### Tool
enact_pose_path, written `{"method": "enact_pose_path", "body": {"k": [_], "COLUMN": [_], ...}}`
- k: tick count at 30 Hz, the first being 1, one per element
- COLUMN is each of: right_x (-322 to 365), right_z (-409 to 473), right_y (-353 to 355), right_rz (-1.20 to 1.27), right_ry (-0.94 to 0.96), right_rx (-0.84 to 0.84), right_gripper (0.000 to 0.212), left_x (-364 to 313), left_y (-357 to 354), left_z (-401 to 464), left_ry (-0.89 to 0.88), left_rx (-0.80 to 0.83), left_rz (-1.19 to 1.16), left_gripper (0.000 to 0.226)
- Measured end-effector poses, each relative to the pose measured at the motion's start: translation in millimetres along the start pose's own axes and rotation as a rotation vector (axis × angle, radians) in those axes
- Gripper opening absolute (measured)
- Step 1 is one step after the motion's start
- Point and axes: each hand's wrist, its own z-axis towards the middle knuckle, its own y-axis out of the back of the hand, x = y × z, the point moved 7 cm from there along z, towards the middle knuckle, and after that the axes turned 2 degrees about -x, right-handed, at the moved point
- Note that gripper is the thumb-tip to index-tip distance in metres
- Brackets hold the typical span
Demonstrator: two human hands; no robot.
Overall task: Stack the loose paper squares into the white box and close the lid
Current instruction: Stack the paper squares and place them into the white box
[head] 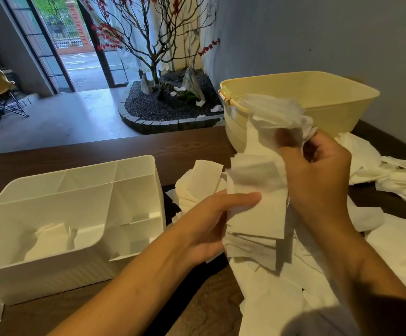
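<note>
Head view: my left hand [211, 221] grips the lower edge of a bunch of thin white paper squares [257, 202], thumb laid flat across the front sheet. My right hand [318, 166] pinches the crumpled top of the same bunch, fingers curled. The open white plastic box with dividers [134, 163] sits left of the bunch on the dark wooden worktop [185, 146], a few sheets already in its near compartment. More loose sheets lie right of the box. A pale yellow plastic tub [294, 78] stands behind. Step: squaring up a handful. Next, I judge: flatten it and lower it into the box. Lid not identifiable.
</note>
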Motion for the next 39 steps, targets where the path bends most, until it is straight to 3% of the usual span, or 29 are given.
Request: {"method": "enact_pose_path", "body": {"k": [3,6,9,11,15,20,23,27,30,32,39], "right_x": [6.9,-4.0,-14.9,-10.6,-4.2,-17.2,-10.4,-3.8,3.3,9.5,39.2], "right_z": [4.1,12.1,9.2,4.4,3.7,22.5,20.7,28.9,32.7,35.9,58.2], "right_y": [6.6,19.0,2.2,-11.9,-19.9,4.0,-3.0,7.5,-3.1,-7.8,-8.8], "right_rz": [-0.051,0.078,0.068,-0.014,-0.097,-0.02,-0.024,0.048,0.03,0.012,-0.034], "right_ry": [0.073,-0.07,-0.162,-0.078,0.036,-0.152,-0.102,-0.122,-0.146,-0.158,-0.12], "right_rx": [-0.081,-0.196,-0.004,0.126,0.157,-0.099,-0.014,-0.145,-0.03,0.028,-0.05], "right_gripper": [0.01,0.011,0.012,0.016,0.017,0.021,0.012,0.011,0.004,0.006,0.013], "left_x": [4.3,4.4,4.8,4.8,11.7,23.9,23.8,23.0,17.6,17.6,17.8], "left_y": [-1.4,-1.1,-1.6,-5.2,-1.6,8.8,7.5,6.0,3.0,-0.7,0.5], "left_z": [0.0,0.7,0.1,-1.8,1.1,6.5,8.2,8.3,6.3,6.3,9.2], "left_ry": [0.018,0.005,0.001,-0.012,-0.017,0.074,0.061,0.05,0.001,-0.007,0.002], "left_rx": [-0.015,-0.011,0.016,0.05,0.03,0.005,0.004,0.03,0.045,0.069,0.078], "left_rz": [-0.02,-0.03,-0.036,-0.049,-0.061,-0.061,-0.022,-0.027,-0.043,-0.093,-0.264], "left_gripper": [0.021,0.02,0.021,0.017,0.023,0.022,0.02,0.018,0.021,0.023,0.027]}}
